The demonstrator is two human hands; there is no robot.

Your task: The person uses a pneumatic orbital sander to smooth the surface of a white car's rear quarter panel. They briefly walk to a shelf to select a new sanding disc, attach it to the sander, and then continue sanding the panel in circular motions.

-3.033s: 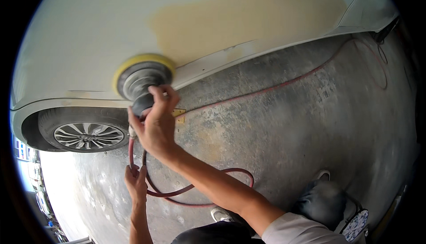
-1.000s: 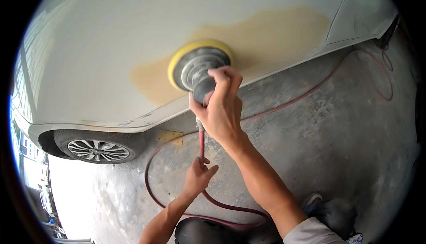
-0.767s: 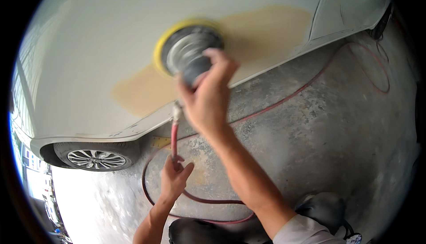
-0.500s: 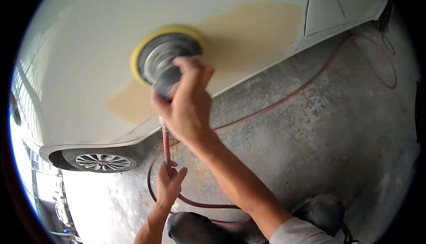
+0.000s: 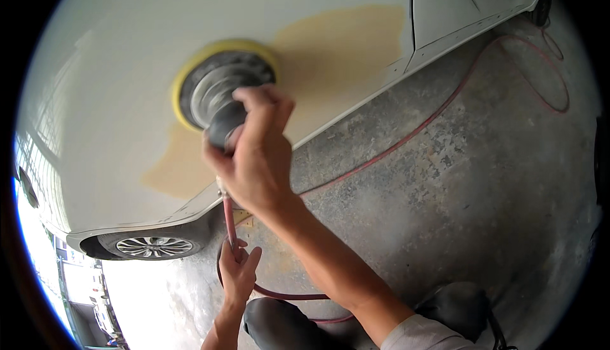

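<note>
My right hand is wrapped round the dark body of an air sander. The sander's round yellow-edged pad lies against the white car panel, at the left part of a tan patch of filler. From the sander's rear end a red air hose hangs down. Below it, my left hand is closed round that hose, thumb held out to the side. The sander and the right fingers are slightly blurred, and part of the patch is hidden behind them.
A car wheel sits in its arch at the lower left. The hose runs across the grey concrete floor and loops at the far right. My bent knees are at the bottom. A panel seam runs right of the patch.
The sander and both hands sit slightly farther left and lower in the picture. The car and the patch have shifted as well, so the view has moved too. Both grips are unchanged.
</note>
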